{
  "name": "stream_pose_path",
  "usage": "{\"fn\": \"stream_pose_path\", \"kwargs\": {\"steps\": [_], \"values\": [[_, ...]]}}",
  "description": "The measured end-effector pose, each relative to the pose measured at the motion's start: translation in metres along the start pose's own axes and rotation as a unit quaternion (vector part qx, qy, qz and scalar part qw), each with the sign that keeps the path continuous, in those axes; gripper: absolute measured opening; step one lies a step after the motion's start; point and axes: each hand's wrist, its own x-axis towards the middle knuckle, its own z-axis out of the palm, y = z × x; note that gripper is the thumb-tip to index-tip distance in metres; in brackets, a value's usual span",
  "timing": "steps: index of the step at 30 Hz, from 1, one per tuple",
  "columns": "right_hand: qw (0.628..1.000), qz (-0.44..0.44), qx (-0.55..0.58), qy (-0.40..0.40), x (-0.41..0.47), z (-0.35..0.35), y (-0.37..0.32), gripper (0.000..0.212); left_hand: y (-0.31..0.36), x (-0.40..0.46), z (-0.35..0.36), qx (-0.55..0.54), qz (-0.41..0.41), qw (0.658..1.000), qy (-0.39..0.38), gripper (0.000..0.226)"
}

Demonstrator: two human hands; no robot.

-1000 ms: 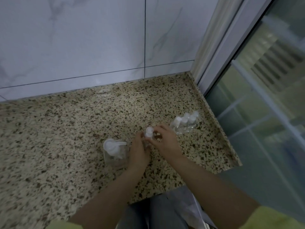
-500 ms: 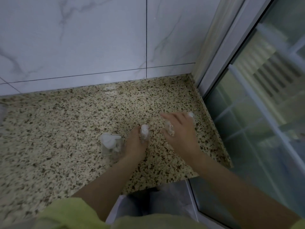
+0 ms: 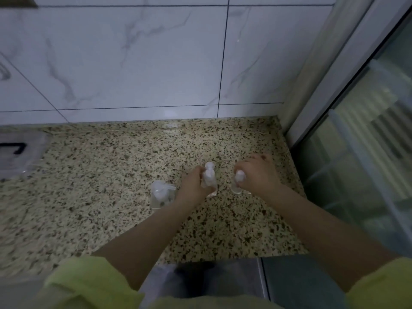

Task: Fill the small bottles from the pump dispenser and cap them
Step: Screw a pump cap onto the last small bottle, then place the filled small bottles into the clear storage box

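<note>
On the speckled stone counter (image 3: 111,197), my left hand (image 3: 192,186) grips a small clear bottle with a white cap (image 3: 209,177), standing upright. My right hand (image 3: 259,172) is curled round another small clear bottle (image 3: 239,181) with a white cap, a little to the right; its base rests on the counter. The clear pump dispenser (image 3: 161,195) with a white pump head stands just left of my left wrist. Any other small bottles are hidden behind my right hand.
A white marble-tiled wall (image 3: 156,63) closes the back. A glass window with a metal frame (image 3: 356,130) runs along the right edge of the counter. A clear plastic item with black marking (image 3: 17,152) lies at the far left. The counter's front edge is near my forearms.
My right hand left the capped bottle in my left hand, reached to the right and now holds a second bottle. The left hand kept its bottle. The camera tilted upward.
</note>
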Motion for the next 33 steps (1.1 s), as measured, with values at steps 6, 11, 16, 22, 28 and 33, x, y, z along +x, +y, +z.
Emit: {"fn": "stream_pose_path", "kwargs": {"steps": [6, 11, 16, 22, 28, 33], "values": [[0.998, 0.003, 0.008, -0.057, 0.014, -0.009, -0.001, 0.023, 0.028, 0.008, -0.027, 0.006, 0.024, 1.000, -0.003, 0.055], [0.996, -0.007, 0.043, -0.080, 0.022, -0.010, -0.003, 0.030, 0.053, 0.015, -0.053, -0.031, 0.011, 0.999, -0.021, 0.055], [0.986, 0.000, 0.146, -0.079, 0.035, -0.016, -0.007, 0.034, 0.072, 0.014, -0.088, -0.145, -0.023, 0.987, -0.065, 0.057], [0.941, -0.029, 0.337, 0.032, 0.060, -0.038, -0.014, 0.029, 0.065, 0.010, -0.136, -0.185, -0.042, 0.981, -0.030, 0.050], [0.869, -0.036, 0.494, 0.015, 0.092, -0.073, -0.057, 0.037, 0.041, -0.010, -0.175, -0.213, -0.053, 0.972, 0.080, 0.049], [0.790, -0.037, 0.611, -0.042, 0.120, -0.087, -0.117, 0.032, 0.004, -0.035, -0.203, -0.255, -0.071, 0.935, 0.238, 0.041]]}}
